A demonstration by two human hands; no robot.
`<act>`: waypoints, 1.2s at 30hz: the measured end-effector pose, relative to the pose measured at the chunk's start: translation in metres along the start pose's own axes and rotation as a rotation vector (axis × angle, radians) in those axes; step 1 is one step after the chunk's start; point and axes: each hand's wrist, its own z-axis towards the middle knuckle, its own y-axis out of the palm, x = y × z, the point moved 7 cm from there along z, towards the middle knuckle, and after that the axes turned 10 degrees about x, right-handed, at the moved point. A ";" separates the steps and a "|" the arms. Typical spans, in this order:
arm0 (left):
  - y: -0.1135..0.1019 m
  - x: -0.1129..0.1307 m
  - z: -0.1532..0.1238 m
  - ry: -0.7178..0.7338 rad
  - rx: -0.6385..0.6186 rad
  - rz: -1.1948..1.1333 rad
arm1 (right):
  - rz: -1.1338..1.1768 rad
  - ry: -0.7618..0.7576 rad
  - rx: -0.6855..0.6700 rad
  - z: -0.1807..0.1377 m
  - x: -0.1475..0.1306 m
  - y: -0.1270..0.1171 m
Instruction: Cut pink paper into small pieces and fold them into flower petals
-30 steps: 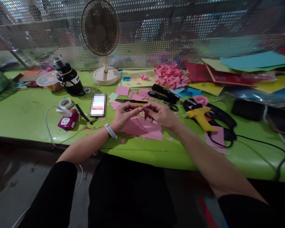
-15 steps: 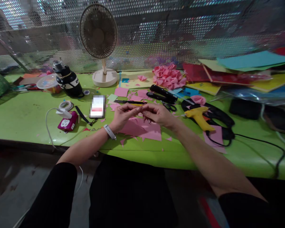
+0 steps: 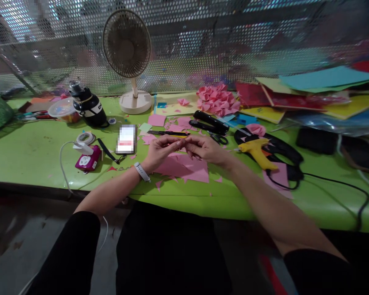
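My left hand (image 3: 162, 152) and my right hand (image 3: 204, 150) meet fingertip to fingertip above a pink paper sheet (image 3: 197, 170). Both are closed in a pinch, and whatever lies between the fingers is hidden or too small to make out. Small pink paper scraps (image 3: 159, 185) are scattered around the sheet. Just beyond the hands lie a black craft knife (image 3: 169, 133), a pair of scissors (image 3: 220, 138) and a black stapler (image 3: 211, 122). A heap of folded pink paper pieces (image 3: 218, 99) sits farther back.
A yellow glue gun (image 3: 258, 153) with a black cord lies at right, near stacked coloured sheets (image 3: 326, 78). At left are a phone (image 3: 126, 139), a purple plug adapter (image 3: 88, 159), a tape roll (image 3: 85, 138) and a black bottle (image 3: 89, 106). A fan (image 3: 135, 102) stands behind.
Both hands stay together in nearly the same place over the pink sheet. The camera view has shifted very slightly; nothing on the table has visibly moved.
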 end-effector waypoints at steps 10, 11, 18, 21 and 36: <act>-0.005 -0.001 0.002 0.017 0.060 -0.005 | -0.050 -0.040 0.116 -0.002 0.003 0.000; -0.004 0.000 0.002 0.027 0.051 0.002 | -0.060 -0.038 0.114 -0.001 0.004 0.000; -0.002 0.010 0.002 0.143 0.014 0.041 | -0.028 -0.063 0.059 0.000 0.000 0.000; -0.001 0.011 0.003 0.162 -0.007 0.055 | -0.018 -0.039 0.018 0.000 -0.001 0.001; -0.005 0.013 0.002 0.210 0.039 0.108 | 0.016 0.003 0.069 -0.002 0.005 0.002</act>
